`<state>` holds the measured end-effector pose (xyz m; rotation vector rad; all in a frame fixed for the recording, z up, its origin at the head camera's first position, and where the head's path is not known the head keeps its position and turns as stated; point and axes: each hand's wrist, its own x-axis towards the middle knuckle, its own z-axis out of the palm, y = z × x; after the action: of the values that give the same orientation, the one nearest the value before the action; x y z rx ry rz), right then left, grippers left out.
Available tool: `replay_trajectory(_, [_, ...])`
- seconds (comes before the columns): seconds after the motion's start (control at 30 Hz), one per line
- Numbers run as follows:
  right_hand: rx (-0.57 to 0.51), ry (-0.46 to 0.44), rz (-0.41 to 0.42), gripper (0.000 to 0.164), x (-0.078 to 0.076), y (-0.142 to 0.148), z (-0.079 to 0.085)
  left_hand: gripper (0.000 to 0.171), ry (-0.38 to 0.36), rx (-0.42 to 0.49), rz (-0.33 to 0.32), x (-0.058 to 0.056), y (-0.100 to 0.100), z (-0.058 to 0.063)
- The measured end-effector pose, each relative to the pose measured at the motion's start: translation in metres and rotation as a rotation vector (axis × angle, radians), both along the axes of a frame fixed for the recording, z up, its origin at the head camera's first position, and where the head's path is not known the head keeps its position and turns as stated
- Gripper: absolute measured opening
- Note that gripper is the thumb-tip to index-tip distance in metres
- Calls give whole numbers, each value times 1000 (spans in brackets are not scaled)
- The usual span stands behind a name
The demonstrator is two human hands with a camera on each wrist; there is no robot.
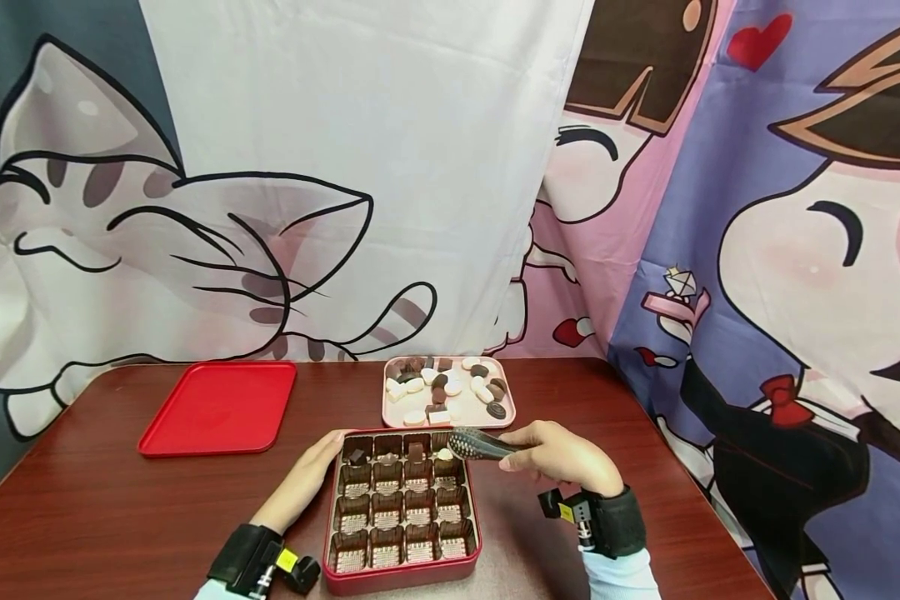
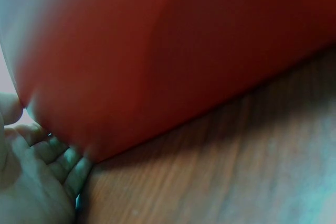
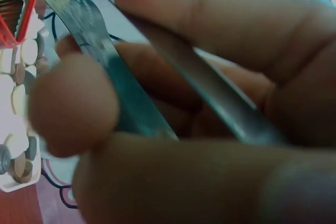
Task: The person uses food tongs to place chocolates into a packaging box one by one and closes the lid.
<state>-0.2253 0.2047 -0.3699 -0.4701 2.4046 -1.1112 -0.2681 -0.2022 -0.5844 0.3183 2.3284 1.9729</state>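
A red box (image 1: 401, 577) with a brown divided insert stands at the table's front. My left hand (image 1: 321, 462) holds its far left corner; in the left wrist view, the fingers (image 2: 79, 174) lie against the red side wall, thumb by the rim. My right hand (image 1: 562, 454) grips grey tongs (image 1: 476, 444), whose tips reach over the far right compartment. A white chocolate (image 1: 445, 454) shows right at those tips; whether they pinch it I cannot tell. Along the far row sit a dark chocolate (image 1: 357, 457) and a brown chocolate (image 1: 416, 452).
Behind the box, a pale pink tray (image 1: 465, 412) carries several white, brown and dark chocolates. A red tray (image 1: 221, 408) lies at the back left of the brown table (image 1: 82, 500). A cartoon-printed curtain (image 1: 420, 167) hangs along the far edge and right side.
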Motion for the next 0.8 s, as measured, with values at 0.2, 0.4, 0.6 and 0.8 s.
replay_trajectory(0.2, [53, -14, 38, 43, -1, -4, -4, 63, -13, 2, -6, 3, 2, 0])
replay_trajectory(0.4, [82, -31, 41, 47, 0, -6, -5, 63, -8, 6, -7, 6, 3, 2])
replay_trajectory(0.6, [94, -34, 39, 46, 0, -6, -7, 68, -31, -19, 21, 7, 4, 5])
replay_trajectory(0.8, [92, -30, 31, 48, -1, -6, -6, 64, -16, -16, 16, 4, 2, 6])
